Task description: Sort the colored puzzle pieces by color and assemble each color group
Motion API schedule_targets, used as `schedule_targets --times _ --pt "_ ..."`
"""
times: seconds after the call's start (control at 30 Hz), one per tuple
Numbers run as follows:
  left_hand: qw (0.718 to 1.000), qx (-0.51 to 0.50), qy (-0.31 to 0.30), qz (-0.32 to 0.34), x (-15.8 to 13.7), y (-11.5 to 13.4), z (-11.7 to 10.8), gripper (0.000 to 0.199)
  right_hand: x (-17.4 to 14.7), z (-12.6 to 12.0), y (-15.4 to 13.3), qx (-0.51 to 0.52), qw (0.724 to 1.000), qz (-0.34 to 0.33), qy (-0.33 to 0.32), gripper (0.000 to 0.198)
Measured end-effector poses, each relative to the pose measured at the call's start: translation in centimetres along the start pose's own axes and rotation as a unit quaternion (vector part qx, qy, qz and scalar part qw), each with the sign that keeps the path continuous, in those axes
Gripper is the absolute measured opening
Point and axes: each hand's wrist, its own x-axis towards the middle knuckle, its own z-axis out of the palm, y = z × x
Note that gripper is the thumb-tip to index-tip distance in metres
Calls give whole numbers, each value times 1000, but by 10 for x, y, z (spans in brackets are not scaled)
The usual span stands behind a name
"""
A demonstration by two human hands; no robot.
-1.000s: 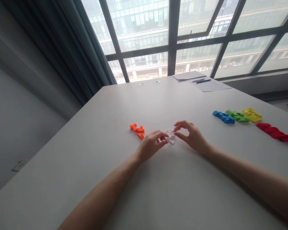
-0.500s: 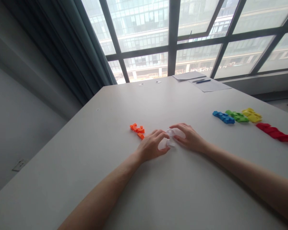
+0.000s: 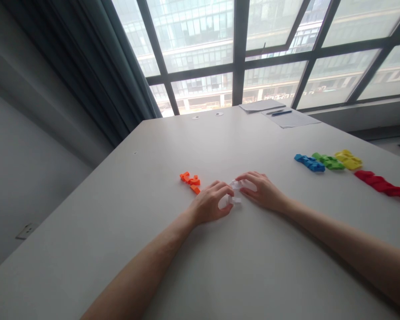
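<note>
Several small white plastic blocks lie on the table between my two hands. My left hand (image 3: 213,202) is closed on the nearer white block (image 3: 236,200), its fingers bent above and its thumb below. My right hand (image 3: 260,189) pinches at the farther white block (image 3: 234,183), its fingertips resting on the right side. Parts of the white blocks are hidden behind my left fingers, and I cannot tell whether they are joined. Just beyond my left knuckles lie loose orange blocks (image 3: 190,179).
To the right sit a blue block strip (image 3: 310,162), a green block strip (image 3: 329,161), a yellow block strip (image 3: 348,159) and a long red block strip (image 3: 383,185). Papers (image 3: 263,105) and pens (image 3: 282,113) lie on the white table (image 3: 173,275) near the window.
My left fingers and thumb have drawn slightly closer together, and the nearer white block has turned a little. My right hand is almost unmoved.
</note>
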Motion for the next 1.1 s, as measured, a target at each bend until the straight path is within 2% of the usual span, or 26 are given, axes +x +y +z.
schedule_targets --times 0.17,0.33,0.87,1.1 --pt "999 -2 18 -34 1 -5 1 14 0 -1 0 6 1000 2 1 19" --pt "997 12 29 -64 0 -8 5 23 0 -1 0 11 1000 3 1 18" --pt "991 44 52 -114 4 0 6 32 2 -3 -6 28 1000 3 9 20" --pt "991 46 58 -112 3 0 8 31 3 -4 -6 30 1000 -5 4 21"
